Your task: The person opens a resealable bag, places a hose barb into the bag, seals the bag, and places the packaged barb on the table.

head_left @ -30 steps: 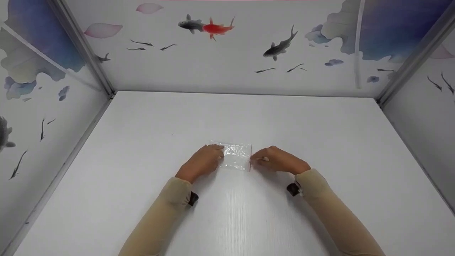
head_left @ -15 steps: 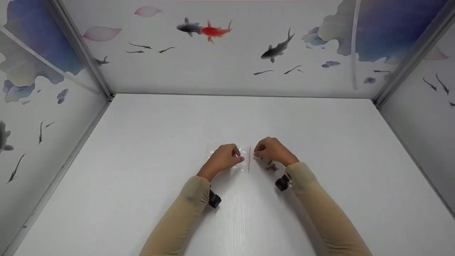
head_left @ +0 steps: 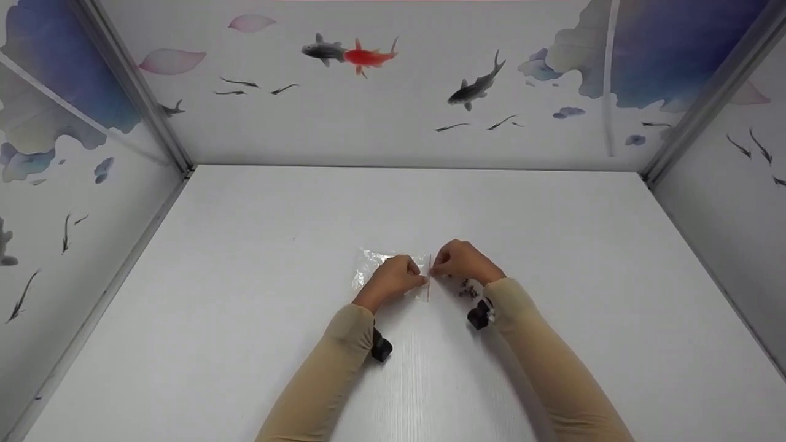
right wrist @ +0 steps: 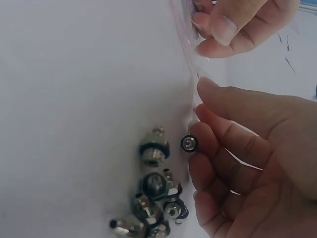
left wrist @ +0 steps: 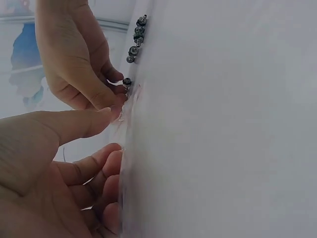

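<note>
A clear zip bag (head_left: 367, 265) with a red-lined edge lies flat at the middle of the table. My left hand (head_left: 393, 279) lies over its right part, curled fingers and thumb gripping the film close to the red line. From the other side my right hand (head_left: 465, 261) pinches that edge between thumb and index finger, as the right wrist view shows. Under and beside the right hand sit several small metal fittings (right wrist: 154, 148) with dark rings. One single fitting (right wrist: 189, 143) stands right at the right hand's curled fingers.
The white table (head_left: 245, 344) is enclosed by a back wall (head_left: 393, 116) and side walls printed with fish and leaves. Grey metal posts (head_left: 694, 116) stand at its back corners. A dark wrist camera (head_left: 381, 347) hangs below the left cuff.
My left hand has moved rightward across the bag to near its red edge. My right hand lifted slightly away, then returned to the edge, and the fittings behind it came into sight.
</note>
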